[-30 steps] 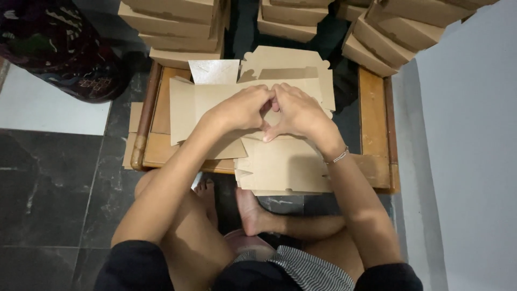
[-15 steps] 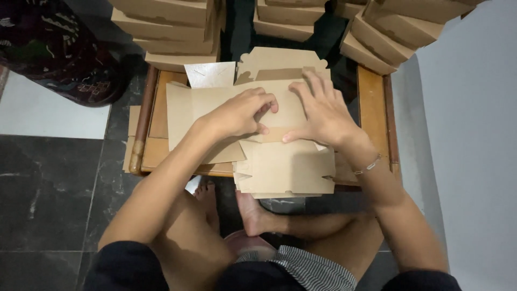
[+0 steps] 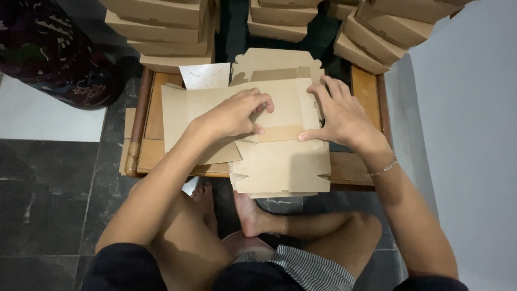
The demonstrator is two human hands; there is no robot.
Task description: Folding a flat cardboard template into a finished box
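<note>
1. A flat, unfolded brown cardboard box blank (image 3: 280,145) lies on top of a small stack of like blanks on a low wooden bench (image 3: 366,91). Its long axis runs away from the person, from the near edge of the bench toward the far edge; the near panel overhangs the bench edge above the person's feet, and the scalloped far flap points at the stacked boxes beyond.
2. The left hand (image 3: 234,114) rests on the blank left of its middle, fingers curled, fingertips pressing a crosswise fold band; whether it pinches anything I cannot tell.
3. The right hand (image 3: 336,116) lies on the blank's right side, fingers spread flat toward the far edge, thumb stretched inward along the same fold band. The two hands are near each other but apart. A thin bracelet (image 3: 383,168) circles the right wrist.
4. A second blank (image 3: 180,116) spreads out left of the worked blank, partly under it, with a pale sheet (image 3: 204,75) just beyond it.
5. Beyond the bench, folded cardboard boxes (image 3: 161,32) stand in stacks.
6. The bench sits on a dark tiled floor (image 3: 48,194); a pale wall (image 3: 468,134) runs to the right of the bench, and dark patterned fabric (image 3: 48,48) lies to its far left.
</note>
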